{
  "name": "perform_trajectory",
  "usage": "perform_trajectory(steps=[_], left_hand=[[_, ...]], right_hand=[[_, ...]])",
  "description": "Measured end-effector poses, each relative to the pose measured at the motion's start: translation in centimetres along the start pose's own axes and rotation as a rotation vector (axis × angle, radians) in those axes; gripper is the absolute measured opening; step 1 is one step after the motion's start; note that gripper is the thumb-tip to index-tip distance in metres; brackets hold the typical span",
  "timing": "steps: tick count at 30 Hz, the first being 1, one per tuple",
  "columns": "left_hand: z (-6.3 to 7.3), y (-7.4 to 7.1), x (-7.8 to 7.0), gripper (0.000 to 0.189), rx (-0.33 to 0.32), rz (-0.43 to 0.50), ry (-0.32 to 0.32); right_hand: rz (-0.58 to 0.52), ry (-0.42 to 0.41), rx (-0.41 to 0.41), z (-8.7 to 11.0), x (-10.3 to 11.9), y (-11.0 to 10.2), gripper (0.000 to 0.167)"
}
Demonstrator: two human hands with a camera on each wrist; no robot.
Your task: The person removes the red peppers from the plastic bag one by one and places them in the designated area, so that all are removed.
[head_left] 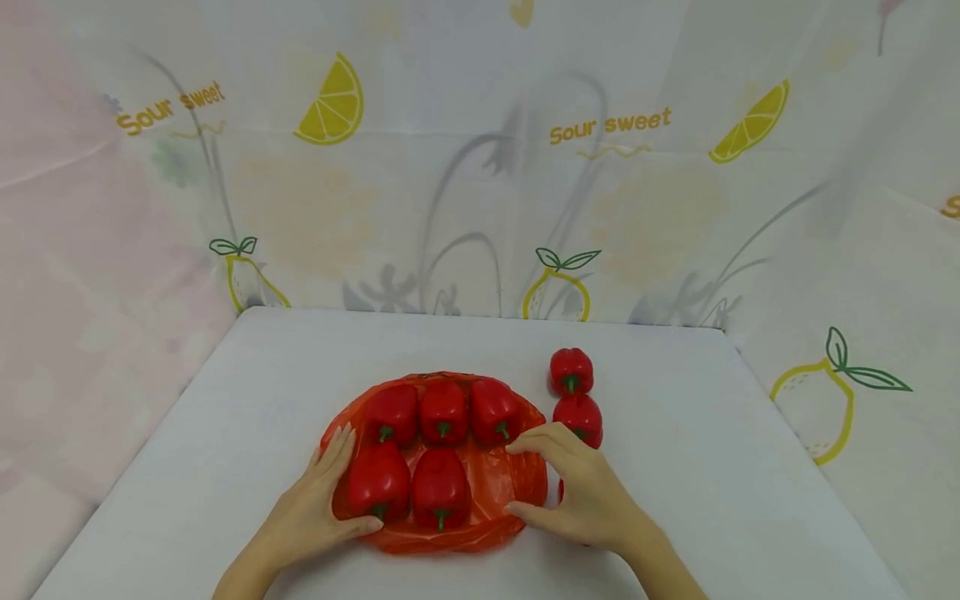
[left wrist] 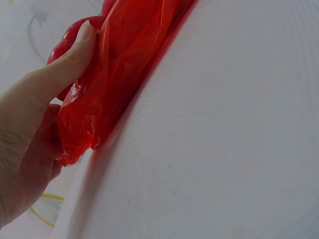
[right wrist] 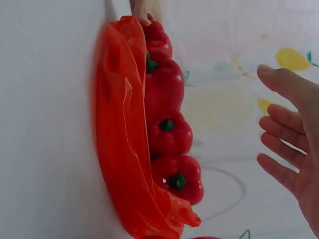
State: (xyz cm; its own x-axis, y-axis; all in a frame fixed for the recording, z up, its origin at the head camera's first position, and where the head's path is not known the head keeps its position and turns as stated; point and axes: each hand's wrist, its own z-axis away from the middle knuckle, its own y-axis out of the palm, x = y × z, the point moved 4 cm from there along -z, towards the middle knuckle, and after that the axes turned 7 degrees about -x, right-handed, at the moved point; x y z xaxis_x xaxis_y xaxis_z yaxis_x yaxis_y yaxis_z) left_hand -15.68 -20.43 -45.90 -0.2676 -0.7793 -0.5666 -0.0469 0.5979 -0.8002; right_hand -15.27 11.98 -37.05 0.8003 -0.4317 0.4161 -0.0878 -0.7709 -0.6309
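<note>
A red plastic bag (head_left: 491,479) lies spread on the white table, with several red bell peppers (head_left: 441,487) in two rows inside it. My left hand (head_left: 303,508) grips the bag's left edge beside the front-left pepper (head_left: 378,479). In the left wrist view, its thumb (left wrist: 75,59) reaches over the rim onto a pepper, while the other fingers are partly hidden behind the plastic. Over the bag's right side, my right hand (head_left: 581,492) holds nothing, its thumb and fingers parted. The right wrist view shows those fingers (right wrist: 281,144) apart from the peppers.
To the right of the bag, two red bell peppers (head_left: 572,372) stand in line on the table (head_left: 697,467). More red shows behind my right hand, mostly covered by it. A cloth backdrop (head_left: 465,192) printed with lemons rises behind the table's far edge.
</note>
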Motion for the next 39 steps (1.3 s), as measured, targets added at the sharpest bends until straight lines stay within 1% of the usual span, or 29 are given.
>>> perform_trajectory(steps=[2,4,6,10,13,15,22,25,29,31,33,39], left_hand=[[0.0,0.0,0.0,0.119,0.001,-0.003,-0.001],[0.0,0.1,0.0,0.119,0.001,-0.006,-0.004],[0.0,0.1,0.1,0.119,0.002,-0.005,-0.005],[0.0,0.1,0.1,0.118,-0.002,-0.003,-0.001],[0.0,0.1,0.0,0.117,-0.007,-0.004,0.008],[0.0,0.1,-0.1,0.117,-0.009,-0.006,0.011],[-0.1,0.1,-0.1,0.116,-0.005,0.002,0.007],[0.0,0.1,0.0,0.116,-0.002,0.006,0.005],[0.0,0.1,0.0,0.115,-0.007,0.004,0.011],[0.0,0.0,-0.1,0.115,-0.008,0.004,0.014],[0.0,0.0,-0.1,0.114,-0.007,0.003,0.012],[0.0,0.0,-0.1,0.115,0.001,0.006,-0.001]], right_hand=[[-0.005,0.000,0.024,-0.3,0.1,0.6,0.049],[-0.006,-0.026,0.031,-0.6,0.2,1.3,0.048],[0.001,-0.053,0.028,-1.0,0.3,2.0,0.046],[0.024,-0.099,0.002,-1.7,0.5,3.1,0.035],[0.051,-0.105,0.006,-2.1,0.7,3.8,0.033],[0.059,-0.086,0.037,-2.3,0.7,4.2,0.035],[0.070,0.056,0.205,-2.7,0.6,6.3,0.040],[0.067,0.069,0.248,-2.8,0.5,7.2,0.041],[0.068,0.062,0.274,-3.0,0.4,8.2,0.043],[0.065,0.070,0.291,-3.0,0.3,8.7,0.047],[0.055,0.095,0.320,-3.0,0.2,9.1,0.052],[0.050,0.227,0.431,-2.6,-0.5,10.2,0.072]])
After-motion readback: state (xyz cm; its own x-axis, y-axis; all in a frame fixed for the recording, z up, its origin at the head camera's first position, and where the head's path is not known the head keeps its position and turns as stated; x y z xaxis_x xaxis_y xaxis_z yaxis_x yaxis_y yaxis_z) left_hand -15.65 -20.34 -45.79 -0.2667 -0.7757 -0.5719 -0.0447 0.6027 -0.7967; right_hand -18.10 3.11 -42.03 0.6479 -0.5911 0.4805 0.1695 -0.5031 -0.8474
